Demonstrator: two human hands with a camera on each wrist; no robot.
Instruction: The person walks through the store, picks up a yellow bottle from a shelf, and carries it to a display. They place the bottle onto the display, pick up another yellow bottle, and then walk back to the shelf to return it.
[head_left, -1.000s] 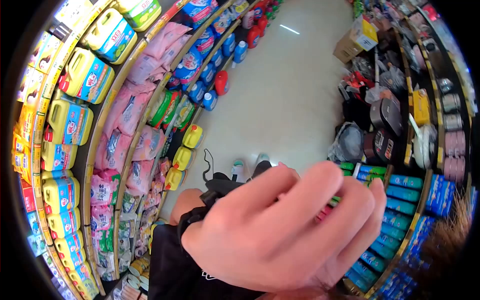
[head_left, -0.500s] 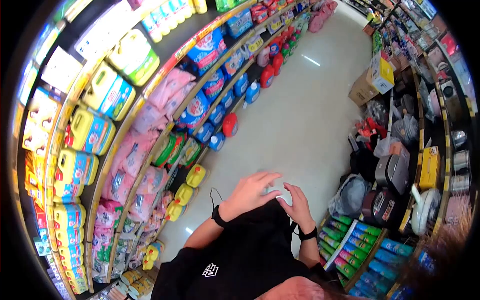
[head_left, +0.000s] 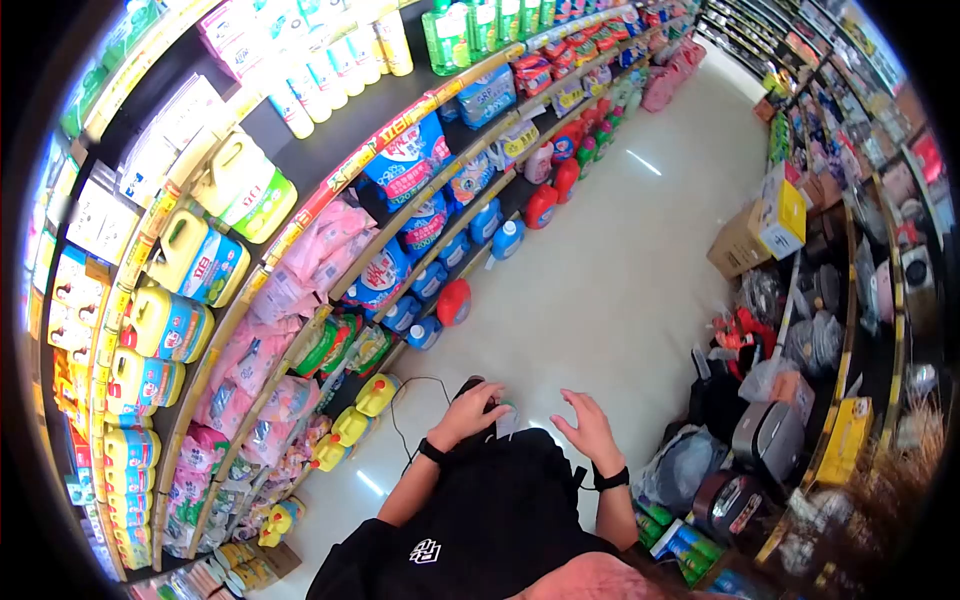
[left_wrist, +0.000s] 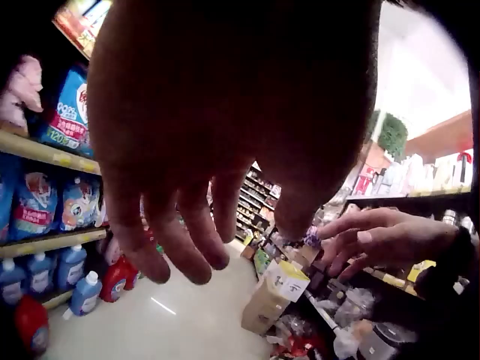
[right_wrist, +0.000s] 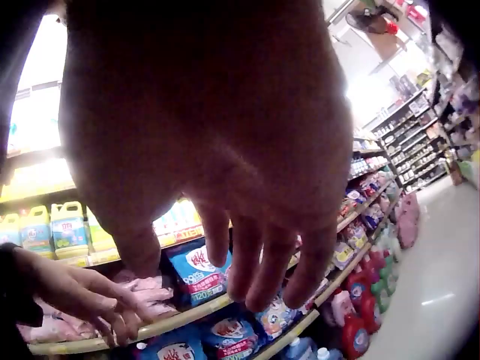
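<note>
Both hands are held out in front of the body over the shop aisle, apart from each other and with nothing in them. In the head view the left hand [head_left: 466, 413] has its fingers loosely bent, and the right hand [head_left: 585, 427] spreads its fingers with the thumb pointing inward. The left wrist view shows the left hand [left_wrist: 225, 135] dark and close, its fingers hanging down, with the right hand [left_wrist: 382, 238] beyond it. In the right wrist view the right hand [right_wrist: 217, 150] hangs relaxed, the left hand [right_wrist: 86, 296] lower left.
On the left, shelves carry yellow detergent jugs [head_left: 170, 325], pink packages [head_left: 320, 245] and blue detergent bags [head_left: 408, 160]. A cardboard box [head_left: 738, 240] and a grey appliance [head_left: 775, 440] stand along the right. Between them runs the pale floor [head_left: 600, 280].
One second ago a hand loomed large before the head camera. Both hands then dropped to waist height and have since moved further apart. The view has shifted along the aisle.
</note>
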